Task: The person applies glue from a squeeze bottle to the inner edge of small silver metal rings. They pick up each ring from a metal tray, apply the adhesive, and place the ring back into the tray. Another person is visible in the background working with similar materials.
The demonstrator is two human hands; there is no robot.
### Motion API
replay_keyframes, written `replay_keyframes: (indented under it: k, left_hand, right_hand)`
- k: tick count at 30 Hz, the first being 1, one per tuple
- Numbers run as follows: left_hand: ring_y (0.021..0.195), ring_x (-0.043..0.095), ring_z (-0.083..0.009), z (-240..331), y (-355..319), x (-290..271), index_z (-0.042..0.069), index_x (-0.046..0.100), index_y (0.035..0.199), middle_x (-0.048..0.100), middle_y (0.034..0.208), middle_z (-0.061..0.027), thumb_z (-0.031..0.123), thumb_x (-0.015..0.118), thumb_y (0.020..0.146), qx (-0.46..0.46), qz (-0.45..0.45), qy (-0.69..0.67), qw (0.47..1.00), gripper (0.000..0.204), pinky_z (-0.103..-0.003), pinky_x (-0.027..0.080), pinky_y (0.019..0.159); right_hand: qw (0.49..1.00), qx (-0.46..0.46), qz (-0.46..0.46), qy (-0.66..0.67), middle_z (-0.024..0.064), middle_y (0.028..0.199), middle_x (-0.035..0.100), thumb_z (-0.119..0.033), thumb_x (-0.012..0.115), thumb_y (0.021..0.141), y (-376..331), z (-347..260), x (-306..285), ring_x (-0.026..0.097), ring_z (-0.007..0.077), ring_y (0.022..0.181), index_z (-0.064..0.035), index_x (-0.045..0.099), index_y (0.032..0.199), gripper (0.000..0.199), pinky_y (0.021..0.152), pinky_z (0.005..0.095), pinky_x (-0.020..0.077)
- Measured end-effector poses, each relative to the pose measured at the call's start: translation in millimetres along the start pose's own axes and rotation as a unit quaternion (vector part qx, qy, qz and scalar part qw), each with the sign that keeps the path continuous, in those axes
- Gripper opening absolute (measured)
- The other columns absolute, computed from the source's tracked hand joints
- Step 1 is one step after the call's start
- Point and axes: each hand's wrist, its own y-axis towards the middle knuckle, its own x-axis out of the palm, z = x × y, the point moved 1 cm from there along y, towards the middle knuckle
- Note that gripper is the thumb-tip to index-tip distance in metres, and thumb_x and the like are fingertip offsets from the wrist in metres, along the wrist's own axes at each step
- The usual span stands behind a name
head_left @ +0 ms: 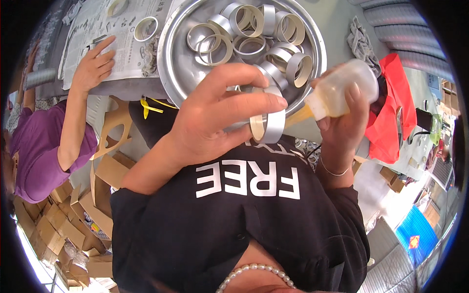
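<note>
My left hand [207, 117] pinches a short silver ring [276, 119] with a cream-coloured inside, its fingers around the band. In my right hand [344, 127] is a translucent squeeze bottle [349, 85] with amber liquid in it. The bottle is tilted, and its yellowish nozzle [298, 116] points left at the ring; whether the tip touches it I cannot tell. Just beyond my hands, a round metal tray [165, 63] holds several similar silver rings [246, 22], lying loosely over one another. My left hand covers part of the tray's near edge.
At the left, a co-worker's hand [95, 66] reaches over newspaper [127, 61] on which another ring [145, 29] lies. A crumpled grey rag [360, 41] and a red bag [391, 112] are at the right. Cardboard boxes [63, 219] pile up at the lower left.
</note>
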Motion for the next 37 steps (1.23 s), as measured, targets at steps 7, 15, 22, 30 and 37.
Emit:
replay_keyframes:
  k: [7,15,22,30,37]
  left_hand:
    - [0.105,0.056,-0.0207,-6,-4,-35,0.006,0.057,0.120,0.051,0.120,-0.0095,0.006,0.079,0.063,-0.110,0.132,0.101,0.980,0.060,-0.031,0.054,0.078]
    - [0.123,0.048,-0.0340,-107,-74,-146,-0.001,0.042,0.138,0.046,0.137,-0.0216,0.032,0.079,0.075,-0.253,0.273,0.488,0.790,0.080,-0.041,0.041,0.103]
    - [0.129,0.042,-0.0307,13,38,37,-0.001,0.036,0.140,0.042,0.140,-0.0171,0.026,0.073,0.074,-0.071,-0.070,0.120,0.988,0.080,-0.042,0.033,0.107]
    - [0.115,0.051,-0.0245,-2,20,37,-0.005,0.047,0.127,0.050,0.127,-0.0152,0.021,0.064,0.085,-0.138,0.054,-0.195,0.970,0.053,-0.037,0.040,0.100]
    - [0.114,0.052,-0.0237,-26,-19,31,-0.004,0.044,0.130,0.049,0.129,-0.0160,0.020,0.066,0.084,-0.225,0.030,-0.230,0.946,0.056,-0.036,0.041,0.100]
  right_hand:
    - [0.933,0.167,-0.024,0.318,0.0145,0.093,0.065,-0.048,0.048,0.094,19,28,-22,0.045,0.0039,0.040,-0.0003,0.053,0.116,0.053,0.035,0.0165,0.0368]
    - [0.940,0.107,0.011,0.323,0.0136,0.097,0.065,-0.056,0.044,0.095,14,34,-34,0.056,0.0074,0.059,-0.0069,0.055,0.113,0.053,0.046,0.0177,0.0462]
    - [0.930,0.217,-0.014,0.296,0.0047,0.079,0.064,-0.055,0.040,0.098,-10,50,23,0.056,0.0108,0.056,-0.0041,0.056,0.106,0.054,0.048,0.0231,0.0456]
    - [0.982,0.056,-0.087,-0.156,0.0061,0.085,0.069,-0.027,0.067,0.090,-38,-34,-65,0.064,0.0115,0.063,-0.0009,0.063,0.106,0.031,0.058,0.0276,0.0534]
    - [0.712,-0.212,0.293,-0.603,0.0117,0.107,0.068,-0.015,0.070,0.083,-29,-149,-282,0.065,0.0229,0.101,-0.0043,0.063,0.110,0.030,0.090,0.0337,0.0513]
